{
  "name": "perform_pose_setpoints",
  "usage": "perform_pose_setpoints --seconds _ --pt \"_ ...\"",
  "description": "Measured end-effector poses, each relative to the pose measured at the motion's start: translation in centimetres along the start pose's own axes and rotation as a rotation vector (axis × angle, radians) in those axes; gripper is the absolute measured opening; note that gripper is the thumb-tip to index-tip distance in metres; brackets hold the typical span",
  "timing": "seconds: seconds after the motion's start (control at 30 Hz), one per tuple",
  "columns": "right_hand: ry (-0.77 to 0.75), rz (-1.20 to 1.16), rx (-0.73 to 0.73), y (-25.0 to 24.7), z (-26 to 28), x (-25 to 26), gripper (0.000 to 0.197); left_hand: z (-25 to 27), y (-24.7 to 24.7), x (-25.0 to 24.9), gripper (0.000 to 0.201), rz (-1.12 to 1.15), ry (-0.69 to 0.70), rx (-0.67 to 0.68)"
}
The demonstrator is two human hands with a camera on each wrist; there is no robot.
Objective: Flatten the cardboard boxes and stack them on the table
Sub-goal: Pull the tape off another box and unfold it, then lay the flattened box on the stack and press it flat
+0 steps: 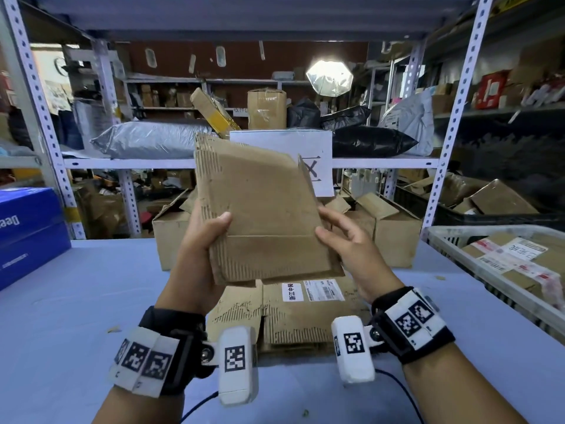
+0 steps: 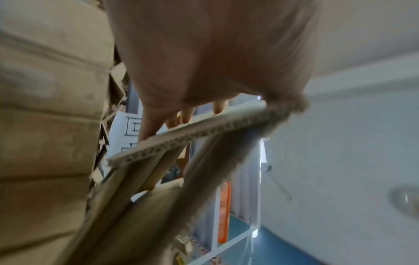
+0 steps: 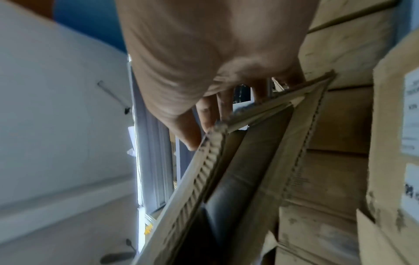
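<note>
I hold a worn brown cardboard box, pressed nearly flat, upright above the table. My left hand grips its lower left edge, thumb on the front face and fingers behind. My right hand holds the right edge between thumb and outstretched fingers. In the left wrist view the corrugated edge runs under my left hand. The right wrist view shows the box layers still slightly parted below my right hand. A flattened box with a white label lies on the table beneath.
Two open cardboard boxes stand at the table's far edge behind the held one. A blue carton sits at the left. A white basket of parcels is at the right. Metal shelving full of packages rises behind.
</note>
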State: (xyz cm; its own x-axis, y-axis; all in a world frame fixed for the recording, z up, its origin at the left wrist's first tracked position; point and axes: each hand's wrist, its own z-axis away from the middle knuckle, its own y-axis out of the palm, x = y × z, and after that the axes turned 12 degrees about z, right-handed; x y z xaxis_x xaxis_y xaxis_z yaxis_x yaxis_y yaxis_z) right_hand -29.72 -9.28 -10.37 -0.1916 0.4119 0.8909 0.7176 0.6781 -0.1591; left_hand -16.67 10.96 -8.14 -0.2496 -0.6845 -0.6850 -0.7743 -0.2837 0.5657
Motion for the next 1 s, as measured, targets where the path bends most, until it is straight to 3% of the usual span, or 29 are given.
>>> perform_pose_setpoints --seconds 0.13,0.23,0.3,0.47,0.6,0.7,0.87,1.0 --pt "0.052 0.165 -0.041 0.1 -0.2 -1.4 0.059 0.2 0.3 -0.4 0.059 0.304 -0.033 -0.044" --pt "0.201 0.104 -0.094 -0.2 -0.6 -2.4 0.094 0.3 0.3 -0.4 0.048 0.337 -0.002 -0.043" --pt "0.286 0.011 -0.110 -0.4 -0.8 -3.0 0.090 0.0 -0.3 -0.5 0.039 0.298 0.014 -0.024" --pt "0.301 0.026 -0.312 -2.0 -0.5 -3.9 0.034 -1.5 -3.4 -1.1 0.035 -0.215 -0.048 -0.096" --pt "0.281 0.182 -0.246 -3.3 0.1 -4.4 0.017 -2.0 -6.6 -1.1 0.025 -0.570 -0.231 -0.098" --pt "0.358 0.301 -0.122 -3.9 0.8 -4.8 0.019 -2.3 -9.0 -0.8 0.017 -0.823 -0.387 -0.083" --pt "0.482 0.581 0.158 -4.7 2.3 -5.9 0.009 -2.5 -11.5 1.0 0.025 -1.193 -0.624 -0.010" --pt "0.524 0.707 0.219 -4.6 2.7 -6.5 0.022 -2.7 -12.4 1.8 0.041 -1.381 -0.756 0.017"
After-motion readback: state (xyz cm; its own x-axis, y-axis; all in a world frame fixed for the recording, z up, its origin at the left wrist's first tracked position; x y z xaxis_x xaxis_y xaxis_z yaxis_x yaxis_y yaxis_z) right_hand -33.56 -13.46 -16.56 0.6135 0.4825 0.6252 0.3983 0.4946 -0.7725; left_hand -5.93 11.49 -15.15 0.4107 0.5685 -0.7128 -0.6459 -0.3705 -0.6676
